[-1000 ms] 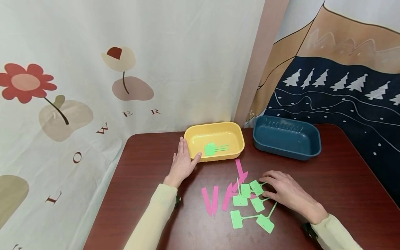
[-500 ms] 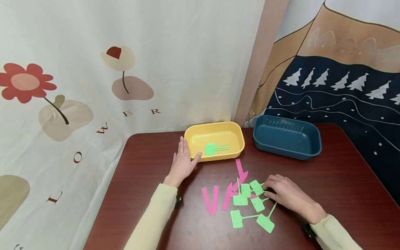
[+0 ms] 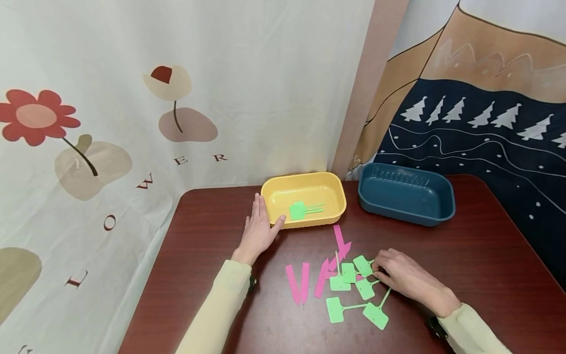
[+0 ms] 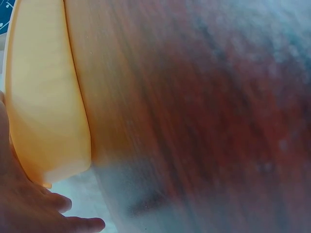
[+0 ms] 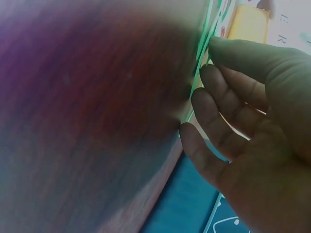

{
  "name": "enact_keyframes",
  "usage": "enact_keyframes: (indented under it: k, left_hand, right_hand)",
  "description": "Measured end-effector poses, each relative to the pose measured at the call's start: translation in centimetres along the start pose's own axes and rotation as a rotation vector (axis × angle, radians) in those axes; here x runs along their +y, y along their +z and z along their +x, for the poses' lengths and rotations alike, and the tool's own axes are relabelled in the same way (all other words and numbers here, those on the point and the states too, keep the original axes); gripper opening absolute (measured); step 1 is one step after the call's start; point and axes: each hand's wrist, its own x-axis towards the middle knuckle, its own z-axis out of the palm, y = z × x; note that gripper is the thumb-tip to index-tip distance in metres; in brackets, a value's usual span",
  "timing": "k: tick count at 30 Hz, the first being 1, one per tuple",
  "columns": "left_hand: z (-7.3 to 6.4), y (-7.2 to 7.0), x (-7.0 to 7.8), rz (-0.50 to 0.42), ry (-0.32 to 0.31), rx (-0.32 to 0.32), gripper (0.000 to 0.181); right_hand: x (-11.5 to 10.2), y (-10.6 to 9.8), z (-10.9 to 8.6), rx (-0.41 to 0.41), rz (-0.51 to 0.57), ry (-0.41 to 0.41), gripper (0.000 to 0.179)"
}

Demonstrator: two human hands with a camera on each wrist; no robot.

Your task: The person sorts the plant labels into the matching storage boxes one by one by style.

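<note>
Left hand (image 3: 257,237), fingers straight, gripping nothing, touches the yellow tray (image 3: 287,191); right hand (image 3: 411,278), fingers curled, pinches a green tag (image 3: 348,273) on the table (image 3: 203,226). Overlapping stems could snag neighbours. Counts: one yellow tray, at least five pink strips (image 3: 304,283), six tabletop green tags, one blue tray (image 3: 404,214).

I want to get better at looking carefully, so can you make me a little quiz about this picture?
1. What colour is the bin with green tags inside? A) red B) yellow C) blue
2. True or false: the left hand is touching the blue bin.
3. Fill in the colour: the pointed strips on the table are ____.

Key:
1. B
2. False; it is at the yellow bin.
3. Pink
</note>
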Motion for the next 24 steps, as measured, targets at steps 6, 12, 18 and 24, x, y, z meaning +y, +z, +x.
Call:
enact_keyframes:
  k: [6,12,18,24]
  left_hand:
    - [0.06,0.01,-0.02,0.007,0.004,0.0,0.1]
    - [0.12,0.04,-0.06,-0.003,-0.006,-0.013,0.1]
    - [0.07,0.02,-0.02,-0.003,-0.003,0.001,0.101]
    - [0.14,0.09,-0.05,0.0,0.002,0.005,0.101]
  right_hand:
    - [0.02,-0.05,0.0,-0.008,0.019,0.042,0.021]
    - [-0.01,-0.21,0.07,-0.041,0.035,0.092,0.01]
    - [0.01,-0.39,0.1,-0.04,0.03,0.089,0.011]
    - [0.11,-0.45,-0.06,0.0,-0.023,0.095,0.012]
